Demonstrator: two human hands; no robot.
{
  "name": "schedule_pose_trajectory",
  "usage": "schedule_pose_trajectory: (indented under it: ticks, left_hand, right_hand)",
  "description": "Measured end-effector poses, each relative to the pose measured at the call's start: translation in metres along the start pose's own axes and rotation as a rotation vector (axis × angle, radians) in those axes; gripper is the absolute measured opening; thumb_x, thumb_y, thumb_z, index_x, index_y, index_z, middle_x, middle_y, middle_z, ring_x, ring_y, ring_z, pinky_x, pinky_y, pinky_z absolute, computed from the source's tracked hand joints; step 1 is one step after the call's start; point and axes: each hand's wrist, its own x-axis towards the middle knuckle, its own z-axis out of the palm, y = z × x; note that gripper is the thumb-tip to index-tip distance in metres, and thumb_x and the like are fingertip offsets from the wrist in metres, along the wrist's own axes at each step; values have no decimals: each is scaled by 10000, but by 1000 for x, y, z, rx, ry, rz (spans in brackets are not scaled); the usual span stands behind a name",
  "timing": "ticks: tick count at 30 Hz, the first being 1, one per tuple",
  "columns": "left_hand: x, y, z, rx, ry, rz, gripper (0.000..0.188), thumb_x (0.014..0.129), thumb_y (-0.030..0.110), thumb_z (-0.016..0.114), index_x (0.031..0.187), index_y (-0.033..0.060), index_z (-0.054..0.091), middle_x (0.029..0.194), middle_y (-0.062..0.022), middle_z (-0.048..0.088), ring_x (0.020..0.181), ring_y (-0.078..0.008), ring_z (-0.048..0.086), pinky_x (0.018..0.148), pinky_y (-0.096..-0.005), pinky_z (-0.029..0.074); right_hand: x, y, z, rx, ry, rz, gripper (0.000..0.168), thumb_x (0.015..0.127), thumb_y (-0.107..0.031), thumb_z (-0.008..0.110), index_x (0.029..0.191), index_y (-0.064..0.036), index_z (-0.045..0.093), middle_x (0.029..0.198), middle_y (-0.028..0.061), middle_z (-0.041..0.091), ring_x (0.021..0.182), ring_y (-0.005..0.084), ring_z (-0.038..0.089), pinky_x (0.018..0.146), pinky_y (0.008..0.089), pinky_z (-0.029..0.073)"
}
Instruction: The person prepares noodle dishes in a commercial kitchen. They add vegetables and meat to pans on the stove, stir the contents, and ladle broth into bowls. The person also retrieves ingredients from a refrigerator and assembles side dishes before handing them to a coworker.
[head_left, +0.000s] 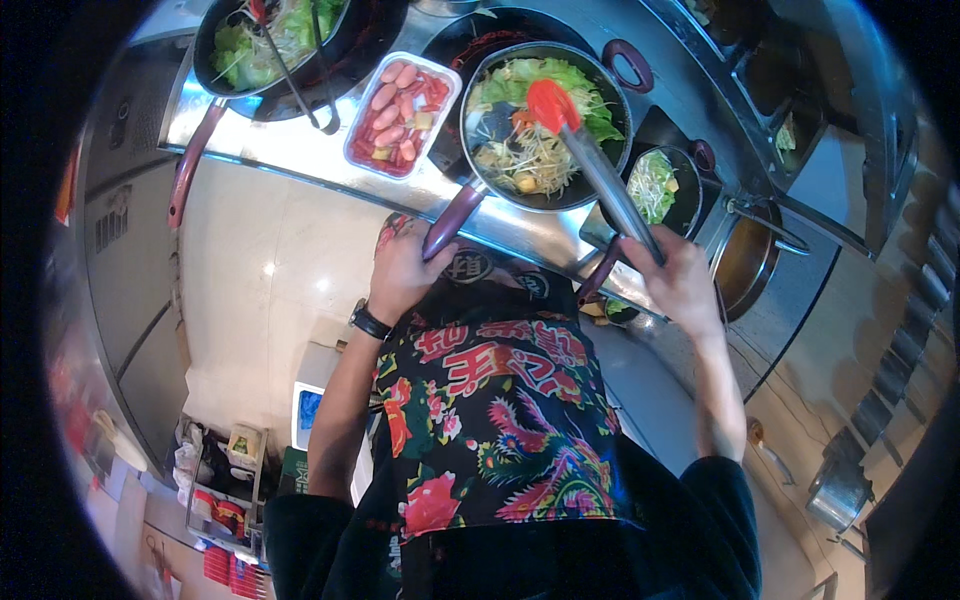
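Observation:
My left hand (409, 266) grips the purple-brown handle of a saucepan (471, 154). Inside the pan lie lettuce (510, 79), bean sprouts (551, 161) and other pieces of food. My right hand (675, 277) is closed around metal tongs (611, 184), whose red tips (553, 105) are over the pan's contents; whether they pinch anything cannot be told. Left of this pan, a white plastic tray (352, 142) holds small pink sausages (386, 116) and red strips of food. To the right, close to my right hand, a smaller pan (697, 202) contains sprouts and greens.
At the upper left stands another pan (202, 64) with greens and a second pair of tongs (281, 64), its handle jutting past the steel counter edge (300, 176). A round brown-filled pot (750, 255) sits at the right. Food bins (780, 75) line the upper right.

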Motion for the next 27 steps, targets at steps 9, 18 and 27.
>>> schedule_pose_trajectory:
  ticks: [9,18,27]
  left_hand:
    - [1,-1,-1,-3,-40,-35,313,841,299,712,917,21,590,761,-220,622,708,-403,623,639,-438,483]
    - [1,0,-1,-15,-38,-31,322,844,316,700,919,19,599,761,-216,637,720,-394,635,653,-438,492]
    - [0,-2,1,-2,-44,-41,334,845,310,713,919,18,570,762,-231,632,706,-394,638,625,-418,487]
  right_hand:
    - [8,-12,44,-437,94,-103,328,851,-313,694,831,0,598,580,182,615,562,384,646,543,448,527]
    - [0,-13,41,-179,50,-76,284,866,-299,679,860,-19,633,564,192,605,572,335,666,532,410,532]
    - [13,3,38,-46,-46,28,397,830,-369,715,844,20,639,602,230,614,629,393,665,606,440,530]
